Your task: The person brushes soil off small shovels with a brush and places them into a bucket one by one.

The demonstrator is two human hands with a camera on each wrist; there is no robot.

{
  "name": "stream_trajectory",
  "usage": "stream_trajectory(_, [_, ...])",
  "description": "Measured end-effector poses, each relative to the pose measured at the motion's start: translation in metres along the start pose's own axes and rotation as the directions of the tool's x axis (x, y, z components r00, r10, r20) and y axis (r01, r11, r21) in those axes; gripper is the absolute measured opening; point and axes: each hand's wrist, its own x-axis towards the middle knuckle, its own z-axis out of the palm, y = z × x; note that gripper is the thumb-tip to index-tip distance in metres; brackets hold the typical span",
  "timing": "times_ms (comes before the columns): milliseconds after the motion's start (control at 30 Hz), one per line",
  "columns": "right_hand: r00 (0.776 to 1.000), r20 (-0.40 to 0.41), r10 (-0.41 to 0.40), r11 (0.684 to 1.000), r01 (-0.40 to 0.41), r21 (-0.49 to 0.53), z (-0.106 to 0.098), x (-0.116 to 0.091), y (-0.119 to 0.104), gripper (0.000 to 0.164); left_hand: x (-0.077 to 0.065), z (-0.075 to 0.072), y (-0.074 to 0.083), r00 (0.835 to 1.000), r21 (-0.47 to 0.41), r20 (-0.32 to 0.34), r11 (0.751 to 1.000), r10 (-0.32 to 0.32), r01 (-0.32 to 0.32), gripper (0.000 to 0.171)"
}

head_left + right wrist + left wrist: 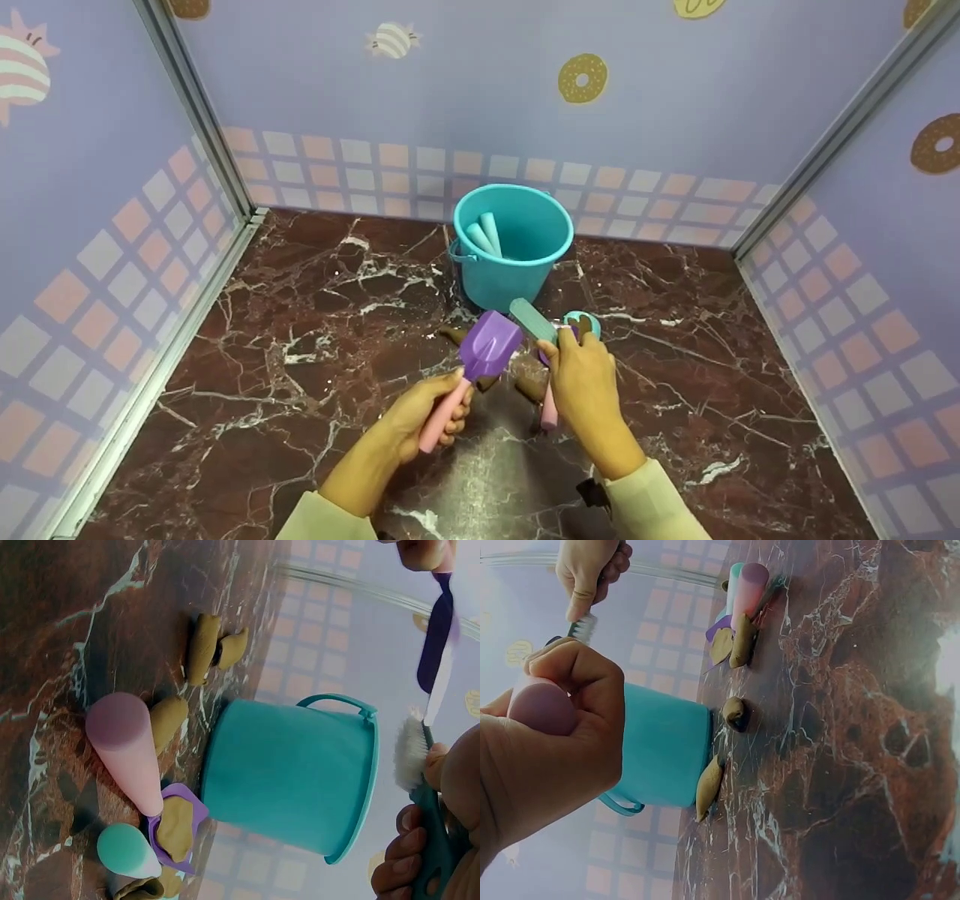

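In the head view my left hand [414,414] grips the pink handle of a purple toy shovel [491,349], its blade raised above the floor. My right hand [586,379] holds a green scrub brush [534,322]; white bristles [410,754] show in the right wrist view. The brush head is close to the shovel blade, and I cannot tell whether they touch. Below my right hand lies a second purple shovel, its pink handle [550,409] toward me and a brown lump [176,829] on its blade. Beside it is a teal-handled tool [126,849], partly hidden.
A turquoise bucket [504,289] stands beyond my hands, with two light teal handles [486,234] inside. Several brown clay-like lumps [709,787] lie on the dark marbled floor [300,420]. Purple patterned walls [480,90] close off the back and both sides.
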Motion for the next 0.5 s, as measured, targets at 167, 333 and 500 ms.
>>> stream_trajectory(167, [1.000, 0.014, 0.017, 1.000, -0.017, -0.001, -0.002, -0.001, 0.002, 0.039, 0.002, 0.001, 0.001, 1.000, -0.015, 0.009, 1.000, -0.010, 0.010, 0.038])
stream_trajectory(333, [0.998, 0.046, 0.052, 0.999, -0.053, 0.010, -0.003, -0.008, 0.010, 0.039, 0.007, 0.000, 0.010, 0.999, 0.056, -0.033, 0.998, 0.028, -0.026, 0.042])
stream_trajectory(500, [0.997, 0.077, 0.029, 0.999, -0.031, 0.030, -0.001, -0.021, 0.018, 0.039, 0.018, 0.001, 0.040, 0.986, 0.191, -0.130, 0.979, 0.101, -0.075, 0.043])
